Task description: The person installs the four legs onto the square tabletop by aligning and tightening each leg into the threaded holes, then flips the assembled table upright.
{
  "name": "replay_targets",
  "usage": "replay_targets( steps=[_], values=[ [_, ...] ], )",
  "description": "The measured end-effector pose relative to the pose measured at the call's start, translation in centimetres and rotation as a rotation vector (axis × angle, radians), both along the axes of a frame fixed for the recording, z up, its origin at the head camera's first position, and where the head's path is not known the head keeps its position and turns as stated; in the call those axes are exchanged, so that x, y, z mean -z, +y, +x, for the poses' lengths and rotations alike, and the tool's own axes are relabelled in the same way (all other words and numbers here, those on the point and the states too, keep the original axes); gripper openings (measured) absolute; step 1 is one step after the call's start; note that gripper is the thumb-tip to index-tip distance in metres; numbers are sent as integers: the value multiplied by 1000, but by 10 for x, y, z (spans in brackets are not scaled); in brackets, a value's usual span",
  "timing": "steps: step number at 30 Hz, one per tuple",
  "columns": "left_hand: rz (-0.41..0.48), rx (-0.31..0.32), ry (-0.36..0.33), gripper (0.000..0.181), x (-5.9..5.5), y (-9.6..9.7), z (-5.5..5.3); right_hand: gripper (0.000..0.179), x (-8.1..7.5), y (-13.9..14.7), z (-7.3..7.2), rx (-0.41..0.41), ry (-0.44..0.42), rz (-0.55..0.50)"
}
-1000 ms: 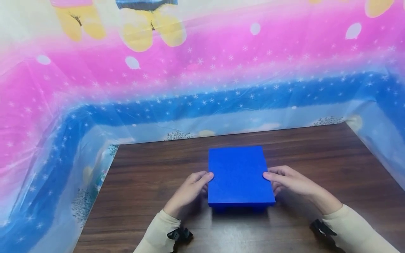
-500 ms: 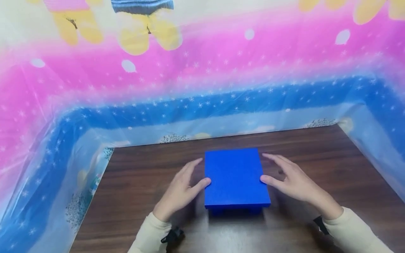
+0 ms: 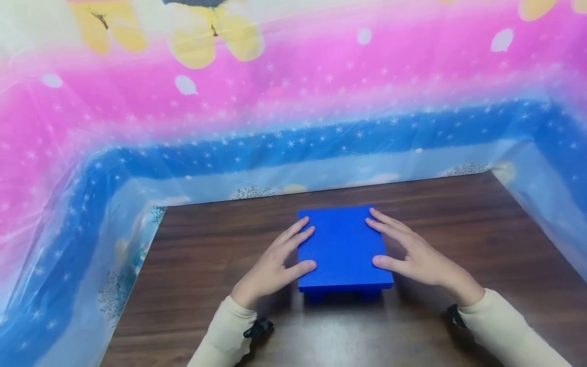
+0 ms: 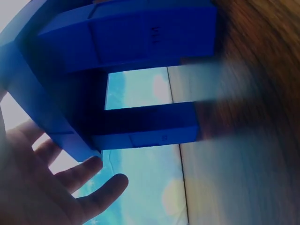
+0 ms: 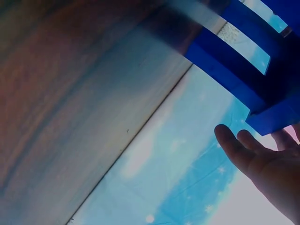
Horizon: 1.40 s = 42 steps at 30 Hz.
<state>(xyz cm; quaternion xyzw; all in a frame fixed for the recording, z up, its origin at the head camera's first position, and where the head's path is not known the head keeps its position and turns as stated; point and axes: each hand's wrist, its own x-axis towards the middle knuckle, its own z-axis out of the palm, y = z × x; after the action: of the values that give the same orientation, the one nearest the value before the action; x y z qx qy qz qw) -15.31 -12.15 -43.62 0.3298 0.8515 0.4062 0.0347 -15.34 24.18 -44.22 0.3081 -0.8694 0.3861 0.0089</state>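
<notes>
A small blue stool [image 3: 344, 247] with a square top stands upright on the dark wooden table. My left hand [image 3: 272, 262] rests its thumb and spread, nearly straight fingertips along the left edge of the stool top. On the opposite side, my right hand [image 3: 422, 257] lies the same way, its fingertips near the far right corner and its thumb lower down the edge. From the left wrist, thick blue legs [image 4: 150, 136] show under the top, with the lower fingers beside the board. The right wrist view has a leg [image 5: 229, 70] too, with fingers just below the board's edge.
The wood-grain table [image 3: 220, 244] runs back to a hanging cloth [image 3: 275, 117] in pink and blue with snowflakes, which also encloses the left and right sides. Black straps [image 3: 259, 329] sit at the cuffs of the cream sleeves [image 3: 224, 326].
A second ago both hands gripped the stool's sides with fingers curled beneath. They then spread off the edges, and now the fingertips lie on the top. The stool stays in place.
</notes>
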Motion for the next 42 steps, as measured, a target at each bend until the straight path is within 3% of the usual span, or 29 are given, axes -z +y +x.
replay_targets(
  steps=[8,16,20,27,42],
  values=[
    [44,9,-34,71,4,0,-3,78,5,0,-3,-7,-18,-56],
    [79,11,-63,70,5,6,-5,77,-5,4,-5,4,-26,-12],
    [75,9,-68,71,5,11,-5,77,-1,10,-7,-6,-57,-24],
    [66,0,-28,69,2,19,-10,78,0,17,-11,4,-70,-51],
    [59,-7,22,68,4,19,-12,80,-3,13,-11,-12,-68,-29]
  ],
)
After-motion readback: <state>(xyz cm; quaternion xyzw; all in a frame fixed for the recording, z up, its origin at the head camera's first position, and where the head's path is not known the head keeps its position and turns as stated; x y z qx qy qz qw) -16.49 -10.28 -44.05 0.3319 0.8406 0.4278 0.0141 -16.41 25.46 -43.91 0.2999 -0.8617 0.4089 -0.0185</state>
